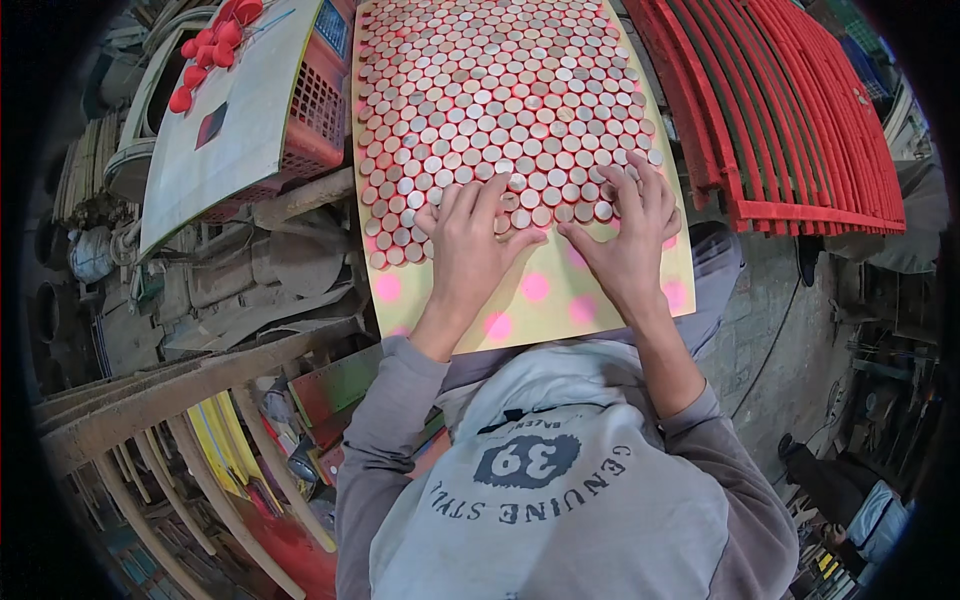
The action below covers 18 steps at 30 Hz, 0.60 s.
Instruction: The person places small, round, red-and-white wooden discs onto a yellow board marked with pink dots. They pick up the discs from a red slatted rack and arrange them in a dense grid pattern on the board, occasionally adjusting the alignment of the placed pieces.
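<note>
Many small round discs [478, 128] with pale shiny tops and red sides stand packed in tight rows on a yellow board [430, 300]. Bare pink spots [535, 288] mark the near end of the board. My left hand [472, 235] rests on the nearest rows, its fingers bent and apart and its thumb stretched to the right. Opposite it, my right hand [632, 225] touches the same rows with spread fingers, its thumb pointing left. A few discs lie between the two hands. Some under the palms are hidden.
Left of the board, red rounded pieces [212, 52] lie on a pale sheet [215, 165] beside a red plastic crate [312, 105]. Red-painted slats [790, 120] stand at the right. A wooden rack [180, 390] is at the lower left. Another person [850, 500] shows at the lower right.
</note>
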{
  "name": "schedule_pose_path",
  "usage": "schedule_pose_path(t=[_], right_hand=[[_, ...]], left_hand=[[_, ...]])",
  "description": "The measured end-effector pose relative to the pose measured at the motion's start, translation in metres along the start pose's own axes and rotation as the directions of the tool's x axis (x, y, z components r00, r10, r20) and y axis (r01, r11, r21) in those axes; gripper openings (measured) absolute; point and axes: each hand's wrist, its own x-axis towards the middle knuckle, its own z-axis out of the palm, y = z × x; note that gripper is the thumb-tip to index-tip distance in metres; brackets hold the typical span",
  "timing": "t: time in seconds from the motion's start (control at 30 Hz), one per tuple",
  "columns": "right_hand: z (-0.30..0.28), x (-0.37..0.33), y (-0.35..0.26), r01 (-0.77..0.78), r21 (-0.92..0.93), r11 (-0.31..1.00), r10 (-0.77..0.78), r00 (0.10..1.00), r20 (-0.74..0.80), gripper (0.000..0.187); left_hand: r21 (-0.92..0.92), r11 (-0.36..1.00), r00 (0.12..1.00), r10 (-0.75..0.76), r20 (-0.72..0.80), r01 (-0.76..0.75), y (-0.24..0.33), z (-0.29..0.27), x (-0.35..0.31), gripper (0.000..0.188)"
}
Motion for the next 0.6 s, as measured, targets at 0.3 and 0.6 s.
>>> schedule_pose_path(t=[0.3, 0.6], right_hand=[[-0.004, 0.0, 0.0, 0.029, 0.049, 0.998, -0.03, 0.999, 0.015, 0.065], [0.009, -0.002, -0.01, 0.095, 0.093, 0.991, -0.095, 0.995, 0.001, 0.034]], left_hand=[[-0.002, 1.0, 0.999, -0.024, 0.023, 0.024, -0.008, 0.001, -0.002, 0.074], [0.019, 1.0, 1.0, -0.003, 0.023, 0.003, -0.006, 0.001, -0.001, 0.069]])
